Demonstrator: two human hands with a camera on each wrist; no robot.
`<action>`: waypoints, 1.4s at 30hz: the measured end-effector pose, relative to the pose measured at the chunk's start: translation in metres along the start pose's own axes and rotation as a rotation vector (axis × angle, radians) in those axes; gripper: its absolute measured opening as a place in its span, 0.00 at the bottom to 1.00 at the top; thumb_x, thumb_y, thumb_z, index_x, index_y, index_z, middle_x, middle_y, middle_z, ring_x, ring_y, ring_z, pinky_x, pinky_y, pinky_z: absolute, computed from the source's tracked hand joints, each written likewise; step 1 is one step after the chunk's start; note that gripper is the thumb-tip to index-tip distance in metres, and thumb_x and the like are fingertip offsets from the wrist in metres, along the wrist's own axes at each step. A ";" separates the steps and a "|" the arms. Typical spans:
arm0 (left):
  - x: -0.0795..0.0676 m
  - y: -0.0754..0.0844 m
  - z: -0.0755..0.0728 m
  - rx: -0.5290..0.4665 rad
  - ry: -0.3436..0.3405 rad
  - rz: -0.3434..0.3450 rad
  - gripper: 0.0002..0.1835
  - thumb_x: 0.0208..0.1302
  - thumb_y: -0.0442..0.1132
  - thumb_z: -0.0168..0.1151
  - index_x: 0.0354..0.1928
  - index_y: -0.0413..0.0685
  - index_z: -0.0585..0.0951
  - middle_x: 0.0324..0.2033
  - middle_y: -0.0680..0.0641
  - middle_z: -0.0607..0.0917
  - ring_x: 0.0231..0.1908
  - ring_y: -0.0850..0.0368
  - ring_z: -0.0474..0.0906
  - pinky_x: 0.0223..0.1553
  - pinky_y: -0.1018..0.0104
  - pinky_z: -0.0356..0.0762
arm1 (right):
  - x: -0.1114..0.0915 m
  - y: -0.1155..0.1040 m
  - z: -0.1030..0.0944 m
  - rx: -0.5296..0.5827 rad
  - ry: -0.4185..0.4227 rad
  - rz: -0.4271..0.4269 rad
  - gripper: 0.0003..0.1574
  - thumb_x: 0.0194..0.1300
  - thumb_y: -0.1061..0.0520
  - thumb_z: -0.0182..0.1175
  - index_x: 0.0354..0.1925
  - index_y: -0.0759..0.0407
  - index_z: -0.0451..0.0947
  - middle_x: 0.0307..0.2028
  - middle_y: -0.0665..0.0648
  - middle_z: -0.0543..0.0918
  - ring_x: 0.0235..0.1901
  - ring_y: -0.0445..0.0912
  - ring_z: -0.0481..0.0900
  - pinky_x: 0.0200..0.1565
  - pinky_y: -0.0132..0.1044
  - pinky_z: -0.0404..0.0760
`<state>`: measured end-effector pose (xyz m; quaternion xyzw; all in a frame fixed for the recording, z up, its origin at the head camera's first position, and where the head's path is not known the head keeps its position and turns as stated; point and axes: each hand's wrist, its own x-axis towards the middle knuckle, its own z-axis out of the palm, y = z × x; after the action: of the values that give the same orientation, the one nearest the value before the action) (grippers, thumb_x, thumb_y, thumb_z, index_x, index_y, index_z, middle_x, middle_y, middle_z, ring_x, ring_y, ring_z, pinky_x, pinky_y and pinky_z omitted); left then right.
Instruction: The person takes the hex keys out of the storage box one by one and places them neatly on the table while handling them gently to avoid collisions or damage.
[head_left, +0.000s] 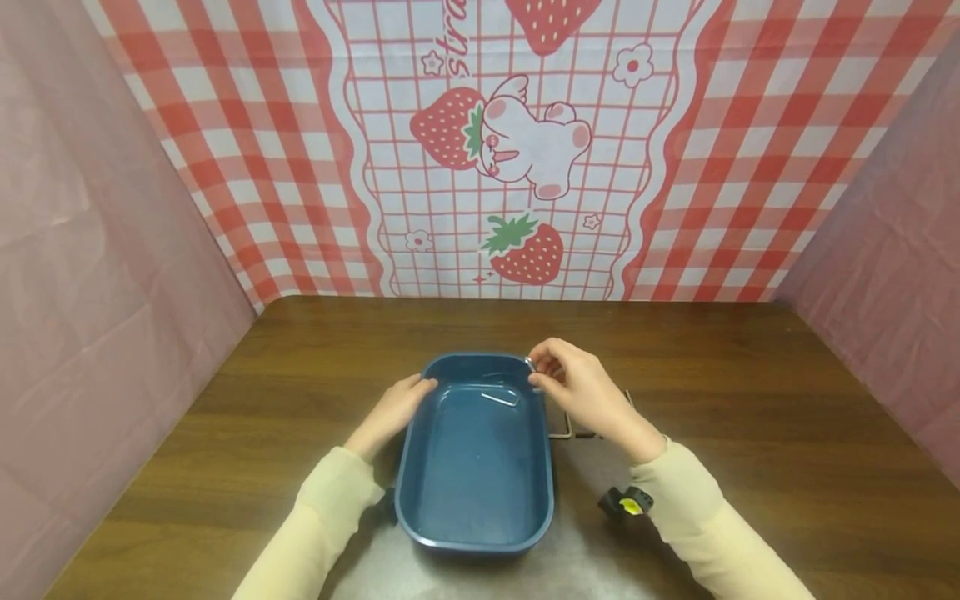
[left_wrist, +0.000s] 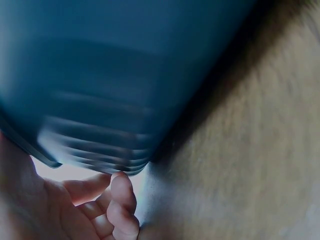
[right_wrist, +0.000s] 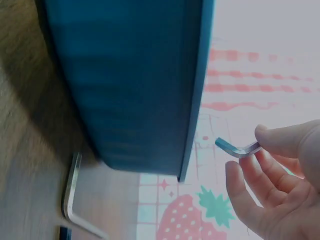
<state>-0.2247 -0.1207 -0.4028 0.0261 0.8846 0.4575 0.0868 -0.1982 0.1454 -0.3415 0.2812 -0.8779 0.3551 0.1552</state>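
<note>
A deep blue rectangular tray (head_left: 480, 475) stands lengthwise on the table in the head view. My left hand (head_left: 393, 410) grips its far left side, thumb over the rim and fingers (left_wrist: 122, 200) curled by the outer wall. Above the far right corner, my right hand (head_left: 581, 390) pinches a small silver hex key (right_wrist: 237, 151) between thumb and fingertips. Its bent end shows in the right wrist view; the rest is hidden by the hand. Inside the tray, near the far end, lies another L-shaped hex key (head_left: 500, 399).
Right of the tray, partly under my right forearm, lies a larger hex key (head_left: 564, 431); a dark-ended piece (right_wrist: 65, 233) is beside it. The brown wooden table (head_left: 772, 442) meets a strawberry-print cloth (head_left: 525, 167) at the back. Pink cloth (head_left: 892, 250) hangs at both sides.
</note>
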 end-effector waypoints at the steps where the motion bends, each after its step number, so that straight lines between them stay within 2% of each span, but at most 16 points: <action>1: 0.000 0.000 0.000 -0.001 -0.001 0.000 0.27 0.66 0.53 0.41 0.57 0.41 0.72 0.53 0.38 0.76 0.53 0.42 0.72 0.55 0.48 0.67 | -0.001 0.002 -0.002 0.000 0.002 0.011 0.11 0.55 0.64 0.63 0.38 0.61 0.73 0.31 0.52 0.78 0.31 0.41 0.76 0.33 0.33 0.78; 6: -0.001 0.000 0.000 -0.018 -0.010 -0.008 0.27 0.66 0.53 0.41 0.57 0.41 0.72 0.53 0.39 0.77 0.53 0.43 0.72 0.55 0.48 0.67 | -0.007 0.010 -0.011 -0.003 0.022 0.051 0.11 0.56 0.65 0.61 0.39 0.63 0.73 0.33 0.56 0.79 0.33 0.44 0.78 0.35 0.36 0.79; 13: -0.001 -0.001 0.000 -0.022 -0.017 -0.007 0.26 0.67 0.53 0.41 0.56 0.41 0.73 0.51 0.40 0.78 0.52 0.44 0.74 0.53 0.47 0.68 | -0.013 0.023 -0.032 -0.049 0.045 0.130 0.11 0.58 0.66 0.59 0.41 0.64 0.73 0.32 0.56 0.80 0.33 0.47 0.79 0.37 0.40 0.78; 22: -0.001 0.000 0.000 -0.020 -0.013 -0.003 0.26 0.67 0.53 0.41 0.56 0.41 0.73 0.51 0.40 0.78 0.52 0.44 0.73 0.54 0.47 0.67 | -0.020 0.039 -0.061 -0.131 0.048 0.254 0.12 0.60 0.63 0.58 0.44 0.62 0.72 0.32 0.58 0.82 0.32 0.47 0.79 0.32 0.36 0.75; 32: -0.001 -0.002 0.001 -0.024 -0.015 -0.007 0.27 0.67 0.53 0.41 0.55 0.41 0.73 0.51 0.40 0.78 0.52 0.44 0.73 0.54 0.47 0.68 | -0.029 0.062 -0.071 -0.155 -0.057 0.415 0.13 0.58 0.56 0.61 0.38 0.63 0.73 0.30 0.57 0.82 0.27 0.42 0.76 0.29 0.35 0.70; 42: -0.001 -0.001 0.000 -0.026 -0.020 -0.004 0.27 0.67 0.53 0.40 0.57 0.40 0.71 0.52 0.39 0.77 0.54 0.42 0.72 0.55 0.45 0.66 | -0.037 0.080 -0.081 -0.174 -0.099 0.502 0.14 0.58 0.54 0.59 0.38 0.64 0.72 0.30 0.58 0.81 0.27 0.43 0.74 0.28 0.34 0.68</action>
<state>-0.2233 -0.1212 -0.4031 0.0276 0.8776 0.4686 0.0968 -0.2113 0.2644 -0.3450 0.0576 -0.9539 0.2916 0.0426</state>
